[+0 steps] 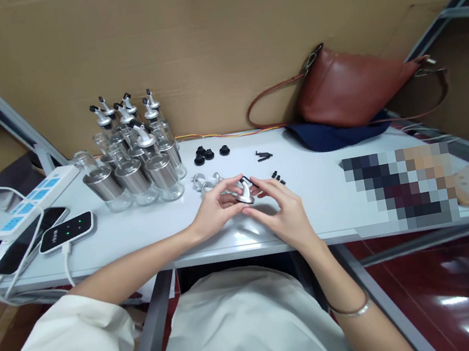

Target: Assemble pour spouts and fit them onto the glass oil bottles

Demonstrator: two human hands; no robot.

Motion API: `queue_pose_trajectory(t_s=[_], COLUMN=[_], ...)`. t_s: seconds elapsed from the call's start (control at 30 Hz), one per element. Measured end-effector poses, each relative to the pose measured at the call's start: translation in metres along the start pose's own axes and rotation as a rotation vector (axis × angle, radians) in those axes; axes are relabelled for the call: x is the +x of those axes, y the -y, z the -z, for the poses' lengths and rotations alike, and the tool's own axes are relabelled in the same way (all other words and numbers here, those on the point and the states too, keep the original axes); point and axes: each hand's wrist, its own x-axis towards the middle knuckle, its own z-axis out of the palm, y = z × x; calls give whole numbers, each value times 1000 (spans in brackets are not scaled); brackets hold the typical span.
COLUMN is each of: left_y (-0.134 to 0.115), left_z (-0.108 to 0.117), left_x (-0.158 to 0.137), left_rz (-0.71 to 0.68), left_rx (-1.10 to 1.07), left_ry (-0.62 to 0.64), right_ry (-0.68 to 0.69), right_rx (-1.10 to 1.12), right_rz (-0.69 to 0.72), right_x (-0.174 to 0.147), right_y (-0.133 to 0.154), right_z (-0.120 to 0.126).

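Observation:
My left hand is closed around a silver bottle pourer with a wide round base, held above the front of the table. My right hand meets it from the other side, thumb near the base and fingers at the small black part on its spout tip. Fingers partly cover the pourer. Just behind my left hand lie more silver pourer pieces. Black ribbed stoppers sit farther back. Thin black sticks and tiny black caps lie behind my right hand.
Glass bottles with steel bands crowd the back left, several topped with pourers. A power strip, phone and white cabled device lie left. A brown bag rests on dark blue cloth; a pixelated patch covers the right.

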Motion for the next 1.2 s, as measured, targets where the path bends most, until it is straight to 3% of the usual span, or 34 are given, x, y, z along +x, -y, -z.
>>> queue_pose_trajectory(t_s=[0.27, 0.57, 0.73, 0.83, 0.97, 1.13, 1.2], left_y=[-3, -2, -2, -3, -1, -6, -16], left_z=[-5, -3, -3, -3, -3, -6, -3], left_x=[-5, -5, -4, -3, -3, -8, -9], left_rz=[93, 107, 99, 17, -201, -417, -481], left_rx=[15, 13, 26, 107, 318, 733, 910], left_ry=[38, -22, 0, 19, 91, 208, 186], right_ry=[-101, 62, 82, 30, 4, 28, -1], right_rx=[40, 131, 146, 177, 225, 148, 85], right_rz=[-98, -79, -83, -136, -160, -49, 16], right_x=[-2, 1, -1, -3, -3, -5, -5], right_y=[-2, -3, -4, -5, -7, -5, -3], right_z=[1, 6, 7, 4, -1, -3, -2])
